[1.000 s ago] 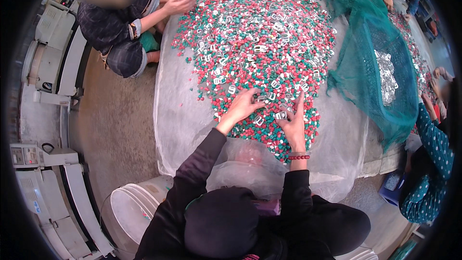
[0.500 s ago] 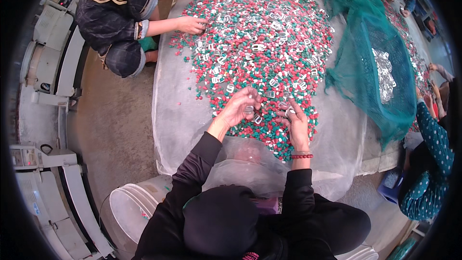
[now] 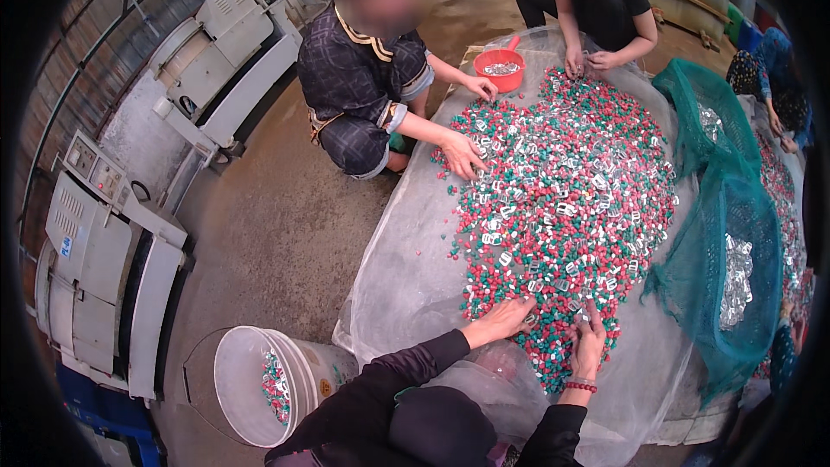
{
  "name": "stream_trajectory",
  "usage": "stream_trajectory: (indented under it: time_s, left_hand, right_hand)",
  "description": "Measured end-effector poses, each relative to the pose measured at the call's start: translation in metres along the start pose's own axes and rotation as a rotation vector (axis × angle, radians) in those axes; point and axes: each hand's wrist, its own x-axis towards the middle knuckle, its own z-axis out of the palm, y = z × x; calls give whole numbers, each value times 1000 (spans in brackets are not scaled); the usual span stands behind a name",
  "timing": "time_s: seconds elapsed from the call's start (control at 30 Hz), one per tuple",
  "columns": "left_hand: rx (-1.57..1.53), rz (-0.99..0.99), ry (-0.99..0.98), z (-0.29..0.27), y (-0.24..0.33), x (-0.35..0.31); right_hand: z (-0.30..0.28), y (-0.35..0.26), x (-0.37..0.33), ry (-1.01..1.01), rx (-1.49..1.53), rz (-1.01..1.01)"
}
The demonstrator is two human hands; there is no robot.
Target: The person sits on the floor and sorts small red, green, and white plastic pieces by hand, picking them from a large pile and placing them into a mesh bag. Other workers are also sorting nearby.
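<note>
A heap of small red, green and white pebble-like pieces (image 3: 566,246), mixed with silver slide buckles (image 3: 536,285), lies on a pale translucent sheet (image 3: 402,272). My left hand (image 3: 501,321) reaches in at the heap's near edge. Its fingers are bent together around what looks like a metal buckle (image 3: 529,317), small and partly hidden. To the right, my right hand (image 3: 590,348), with a red bead bracelet at the wrist, is palm-in at the same edge. A small silvery buckle (image 3: 582,317) shows between its thumb and fingers.
A white bucket (image 3: 259,380) with some colored pieces stands at lower left. Two people work across the heap; a red scoop (image 3: 500,69) of buckles sits near them. Green netted baskets (image 3: 752,233) with buckles are on the right, more people beyond. Machines (image 3: 95,242) line the left.
The view has swung left and upward, so the heap appears farther right and lower. My hands stay at its near edge, the left lower over the pieces. The bucket and another person show more fully.
</note>
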Motion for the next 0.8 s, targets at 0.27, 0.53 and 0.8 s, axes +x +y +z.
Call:
stream_trajectory:
  time_s: [0.27, 0.53, 0.8]
  left_hand:
    - [-640, 136, -75, -20, 6, 13]
    - [-1732, 94, -419, -49, 44, 5]
    - [-288, 444, 200, -12, 64, 21]
  right_hand:
    - [-6, 5, 2, 49, -39, 12]
    - [7, 6, -2, 38, 181, 49]
    - [13, 10, -3, 59, 64, -62]
